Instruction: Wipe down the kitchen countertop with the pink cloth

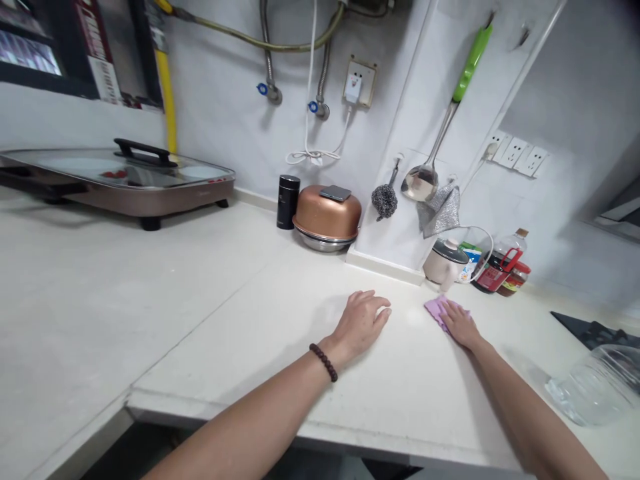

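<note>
Counter (175,300) open along front edge and left half. Back edge obstructed: griddle (120,180), copper pot (327,213), and, just behind the purple cloth (434,307), small cooker (443,265) and bottles (503,268). Clear container (595,390) blocks right edge.

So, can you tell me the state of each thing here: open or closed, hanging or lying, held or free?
left hand, open, flat on the counter, holding nothing
right hand, open, palm down on the cloth
cloth, lying flat, partly under the right hand
grill, glass lid closed
small cooker, lid on
ladle, hanging up
scrubber, hanging up
plug, plugged in
sauce bottle, cap on
</note>
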A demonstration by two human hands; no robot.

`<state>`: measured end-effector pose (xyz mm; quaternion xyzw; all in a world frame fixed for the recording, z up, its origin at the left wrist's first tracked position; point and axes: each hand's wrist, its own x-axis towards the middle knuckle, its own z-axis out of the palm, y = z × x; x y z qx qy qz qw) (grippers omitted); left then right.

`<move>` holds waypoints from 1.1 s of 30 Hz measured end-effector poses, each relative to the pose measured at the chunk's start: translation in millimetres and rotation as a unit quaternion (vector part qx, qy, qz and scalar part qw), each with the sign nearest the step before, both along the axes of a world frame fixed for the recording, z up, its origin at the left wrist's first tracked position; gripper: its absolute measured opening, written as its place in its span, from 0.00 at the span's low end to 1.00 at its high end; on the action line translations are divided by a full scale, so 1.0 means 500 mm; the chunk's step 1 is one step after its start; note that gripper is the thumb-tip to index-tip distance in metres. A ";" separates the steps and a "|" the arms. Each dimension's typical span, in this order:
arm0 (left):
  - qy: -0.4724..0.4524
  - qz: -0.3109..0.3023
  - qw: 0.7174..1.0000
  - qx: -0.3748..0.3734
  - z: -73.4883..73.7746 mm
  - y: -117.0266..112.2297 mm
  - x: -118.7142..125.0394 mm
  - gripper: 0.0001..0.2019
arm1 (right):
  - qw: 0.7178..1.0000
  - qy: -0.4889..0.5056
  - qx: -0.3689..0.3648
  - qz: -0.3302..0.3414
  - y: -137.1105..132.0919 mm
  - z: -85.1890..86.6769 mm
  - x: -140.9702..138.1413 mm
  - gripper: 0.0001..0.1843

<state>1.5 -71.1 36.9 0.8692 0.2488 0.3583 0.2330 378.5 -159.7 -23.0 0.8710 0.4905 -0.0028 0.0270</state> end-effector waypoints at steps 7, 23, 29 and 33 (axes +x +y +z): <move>0.018 0.013 1.000 0.008 0.002 0.005 -0.008 0.15 | 1.000 0.026 0.007 -0.001 0.134 0.025 -0.062 0.36; -0.004 0.058 0.998 0.010 0.008 0.038 -0.021 0.14 | 1.000 0.012 0.006 -0.009 0.121 0.031 -0.089 0.35; 0.008 0.061 0.998 0.003 0.011 0.036 -0.016 0.15 | 0.998 0.006 -0.008 0.060 0.003 0.025 -0.173 0.35; -0.002 0.055 0.998 0.000 0.013 0.028 -0.009 0.15 | 0.987 0.026 -0.005 0.160 -0.078 0.018 -0.242 0.36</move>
